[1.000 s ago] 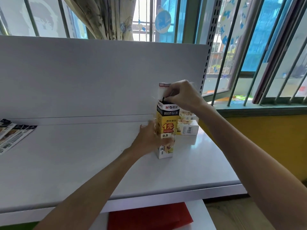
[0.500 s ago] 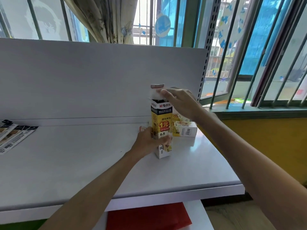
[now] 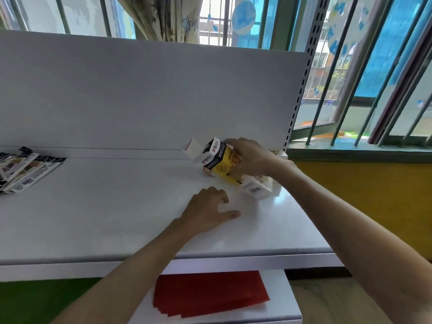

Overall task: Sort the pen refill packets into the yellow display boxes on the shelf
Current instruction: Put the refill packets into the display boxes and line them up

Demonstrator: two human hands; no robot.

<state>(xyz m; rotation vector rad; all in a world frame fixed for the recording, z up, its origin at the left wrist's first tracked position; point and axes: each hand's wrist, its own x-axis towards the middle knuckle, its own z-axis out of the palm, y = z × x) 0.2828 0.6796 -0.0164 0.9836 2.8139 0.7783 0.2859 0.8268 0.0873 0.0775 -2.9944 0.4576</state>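
Observation:
A yellow display box point(image 3: 221, 166) with a black and white top band lies tipped to the left on the white shelf point(image 3: 105, 206), its white flap point(image 3: 192, 149) open. My right hand point(image 3: 249, 159) grips it from above. My left hand point(image 3: 208, 210) rests apart from it on the shelf just in front, fingers relaxed, holding nothing. A second box point(image 3: 257, 189) lies on its side under and behind the right wrist. Several pen refill packets point(image 3: 22, 170) lie fanned out at the shelf's far left.
A white back panel point(image 3: 152, 97) rises behind the shelf, with a perforated upright point(image 3: 301, 73) at its right end. Barred windows point(image 3: 374, 66) and a sill stand to the right. A red sheet stack point(image 3: 210, 292) lies on the lower shelf.
The yellow box stood upright with my left hand holding its base; now it lies tipped left under my right hand. My left hand has let go and dropped to the shelf.

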